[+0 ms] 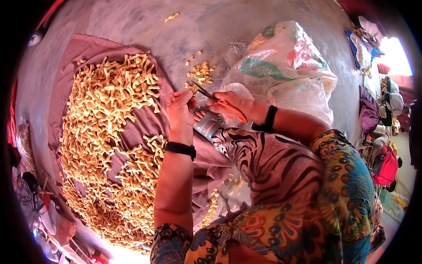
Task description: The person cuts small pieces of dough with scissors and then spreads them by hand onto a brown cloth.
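Note:
My left hand (182, 105) pinches a small yellowish knotted piece (194, 89) between thumb and fingers. Orange-handled scissors (230, 110) are in my right hand (232, 104), their dark blades pointing up and left, close to that piece. Whether the blades touch it, I cannot tell. Beyond my hands, a small heap of short yellowish cut bits (202, 72) lies on the floor. To the left, a large spread of yellowish knotted pieces (95, 132) covers much of a brownish-pink cloth (141, 123).
A translucent woven plastic sack (280, 72) with printing stands to the right of my hands. My sandalled foot (207, 125) rests just below them. More yellowish pieces (211, 208) lie near my lap. Bags, including a red one (385, 166), and clutter line the right side.

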The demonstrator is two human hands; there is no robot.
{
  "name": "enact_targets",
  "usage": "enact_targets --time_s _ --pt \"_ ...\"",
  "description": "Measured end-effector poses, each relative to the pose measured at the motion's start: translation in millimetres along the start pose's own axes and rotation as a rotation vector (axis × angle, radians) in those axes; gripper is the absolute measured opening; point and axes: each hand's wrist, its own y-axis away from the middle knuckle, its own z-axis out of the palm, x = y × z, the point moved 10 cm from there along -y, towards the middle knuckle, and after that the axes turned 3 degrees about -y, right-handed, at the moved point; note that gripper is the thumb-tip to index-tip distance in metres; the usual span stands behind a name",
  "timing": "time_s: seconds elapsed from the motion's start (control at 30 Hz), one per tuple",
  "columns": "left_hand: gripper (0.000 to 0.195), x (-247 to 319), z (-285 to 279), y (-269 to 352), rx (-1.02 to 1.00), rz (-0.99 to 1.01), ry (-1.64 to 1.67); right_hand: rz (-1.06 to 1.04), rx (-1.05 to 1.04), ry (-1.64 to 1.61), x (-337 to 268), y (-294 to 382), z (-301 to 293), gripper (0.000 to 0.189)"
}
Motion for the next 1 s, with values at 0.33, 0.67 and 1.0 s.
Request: enact_targets --time_s 0.33,0.67,1.0 --pt "0.019 -34 25 -20 0.0 -0.078 -0.098 0.051 0.101 0.206 12 5 -32 0.03" --pt "0.018 -22 -5 -7 0.064 -0.03 -0.281 0.393 0.202 -1.2 84 18 -15 0.02" --pt "0.045 70 -291 164 0.532 -0.097 -1.535 0.135 0.233 -0.163 43 13 -36 0.03"
